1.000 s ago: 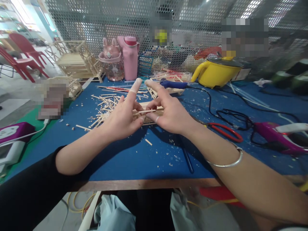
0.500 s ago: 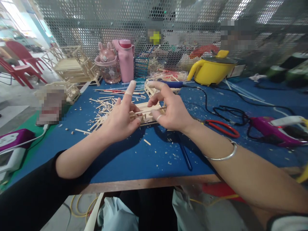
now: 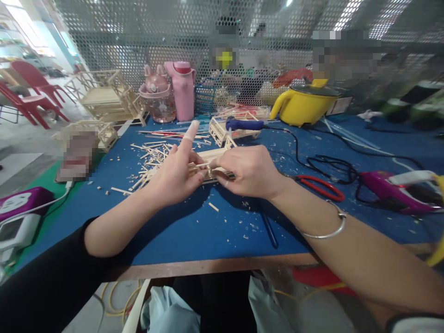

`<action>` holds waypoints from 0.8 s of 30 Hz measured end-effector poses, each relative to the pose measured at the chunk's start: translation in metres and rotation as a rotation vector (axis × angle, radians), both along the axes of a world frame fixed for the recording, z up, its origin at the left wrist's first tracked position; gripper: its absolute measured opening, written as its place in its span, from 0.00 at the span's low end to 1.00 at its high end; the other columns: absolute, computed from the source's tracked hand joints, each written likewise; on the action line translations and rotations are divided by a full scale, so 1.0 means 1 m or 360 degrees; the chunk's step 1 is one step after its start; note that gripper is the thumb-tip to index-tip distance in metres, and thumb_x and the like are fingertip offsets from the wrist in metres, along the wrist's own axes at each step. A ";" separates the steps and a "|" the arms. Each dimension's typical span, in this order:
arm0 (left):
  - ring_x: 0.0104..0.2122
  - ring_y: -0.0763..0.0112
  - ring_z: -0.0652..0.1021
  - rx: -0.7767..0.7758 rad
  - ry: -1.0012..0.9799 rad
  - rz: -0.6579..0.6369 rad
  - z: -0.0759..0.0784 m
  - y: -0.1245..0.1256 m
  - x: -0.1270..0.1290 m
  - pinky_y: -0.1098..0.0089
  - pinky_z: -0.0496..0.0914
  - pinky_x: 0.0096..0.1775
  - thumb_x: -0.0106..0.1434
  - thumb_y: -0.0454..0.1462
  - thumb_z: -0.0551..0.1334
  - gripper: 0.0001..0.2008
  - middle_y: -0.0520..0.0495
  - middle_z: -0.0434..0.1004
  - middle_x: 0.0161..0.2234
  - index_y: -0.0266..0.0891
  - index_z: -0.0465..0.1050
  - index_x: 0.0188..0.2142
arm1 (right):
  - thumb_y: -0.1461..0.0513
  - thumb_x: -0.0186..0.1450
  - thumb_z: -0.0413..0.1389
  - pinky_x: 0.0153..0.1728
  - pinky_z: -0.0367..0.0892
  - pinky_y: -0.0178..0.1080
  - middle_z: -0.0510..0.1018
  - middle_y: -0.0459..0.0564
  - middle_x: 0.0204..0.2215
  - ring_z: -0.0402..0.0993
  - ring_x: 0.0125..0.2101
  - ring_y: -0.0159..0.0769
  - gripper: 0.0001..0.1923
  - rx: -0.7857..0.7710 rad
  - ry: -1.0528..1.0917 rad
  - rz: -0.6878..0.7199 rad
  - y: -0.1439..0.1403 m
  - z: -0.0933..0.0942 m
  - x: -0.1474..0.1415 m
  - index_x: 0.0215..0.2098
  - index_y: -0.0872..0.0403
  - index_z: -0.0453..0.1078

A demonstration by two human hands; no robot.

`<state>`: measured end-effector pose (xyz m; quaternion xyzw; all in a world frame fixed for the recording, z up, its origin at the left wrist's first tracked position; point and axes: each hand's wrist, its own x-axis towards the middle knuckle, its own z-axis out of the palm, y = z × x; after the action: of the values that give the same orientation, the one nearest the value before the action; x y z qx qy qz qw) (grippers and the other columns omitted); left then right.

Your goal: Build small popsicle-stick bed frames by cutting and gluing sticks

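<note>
Between my hands on the blue work surface lies a small model built of pale wooden sticks (image 3: 218, 153). My left hand (image 3: 175, 175) grips its left end between thumb and bent fingers, while the taped index finger points up. A thin wooden stick (image 3: 204, 165) runs across the front of the model, near the left fingertips. With thumb and fingers pinched together, my right hand (image 3: 251, 171) is at the front right of the model, on the thin stick; its fingertips are partly hidden. White tape wraps some fingers.
Loose cut sticks (image 3: 152, 157) lie left of the model. A blue-handled glue tool (image 3: 244, 124) rests on a stick frame behind. Red-handled pliers (image 3: 322, 187), a dark blue rod (image 3: 269, 229), a yellow pot (image 3: 305, 105) and a pink bottle (image 3: 183, 90) stand or lie around.
My right hand has turned palm-down and its raised fingers have come down into a pinch at the model's front. My left hand stays nearly in place.
</note>
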<state>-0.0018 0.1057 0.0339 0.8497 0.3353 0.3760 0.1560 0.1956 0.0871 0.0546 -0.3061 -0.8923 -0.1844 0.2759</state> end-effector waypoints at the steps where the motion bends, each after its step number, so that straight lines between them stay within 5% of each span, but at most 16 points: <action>1: 0.39 0.61 0.79 0.0005 0.0003 -0.0002 0.000 0.000 0.000 0.62 0.73 0.41 0.58 0.36 0.61 0.43 0.46 0.77 0.38 0.43 0.36 0.66 | 0.61 0.64 0.50 0.27 0.57 0.36 0.78 0.47 0.26 0.70 0.27 0.33 0.11 0.0033 -0.0040 -0.0017 0.001 -0.001 0.000 0.30 0.54 0.73; 8: 0.36 0.64 0.78 -0.0023 0.0079 0.0018 0.005 -0.002 0.000 0.61 0.71 0.43 0.57 0.33 0.59 0.43 0.45 0.78 0.35 0.39 0.34 0.66 | 0.64 0.66 0.50 0.26 0.56 0.37 0.75 0.47 0.21 0.68 0.25 0.32 0.12 0.0341 -0.0149 0.0065 0.005 -0.006 -0.002 0.28 0.55 0.73; 15: 0.40 0.62 0.77 -0.0050 0.0150 -0.0008 0.008 -0.003 -0.001 0.53 0.68 0.49 0.57 0.32 0.57 0.42 0.44 0.77 0.38 0.37 0.34 0.66 | 0.64 0.67 0.48 0.27 0.58 0.35 0.75 0.48 0.21 0.69 0.23 0.32 0.14 0.0275 -0.0140 0.0079 0.004 -0.002 -0.002 0.26 0.56 0.71; 20: 0.53 0.54 0.71 0.0175 0.0381 0.0017 0.010 -0.008 -0.004 0.40 0.51 0.59 0.57 0.36 0.58 0.38 0.38 0.71 0.51 0.40 0.44 0.65 | 0.64 0.63 0.52 0.26 0.61 0.33 0.77 0.46 0.21 0.72 0.24 0.31 0.09 0.0060 -0.0023 0.0093 0.002 0.004 0.003 0.27 0.55 0.70; 24: 0.56 0.52 0.66 0.0496 0.0360 0.0024 0.013 -0.010 -0.008 0.44 0.52 0.60 0.58 0.38 0.59 0.30 0.38 0.68 0.54 0.40 0.57 0.59 | 0.65 0.63 0.51 0.29 0.64 0.33 0.79 0.46 0.25 0.73 0.25 0.30 0.07 0.0066 0.0199 0.0112 0.000 0.008 0.005 0.30 0.53 0.71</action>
<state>-0.0097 0.0957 0.0468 0.8979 0.2947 0.3265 -0.0188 0.2003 0.0868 0.0625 -0.2797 -0.8795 -0.1735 0.3436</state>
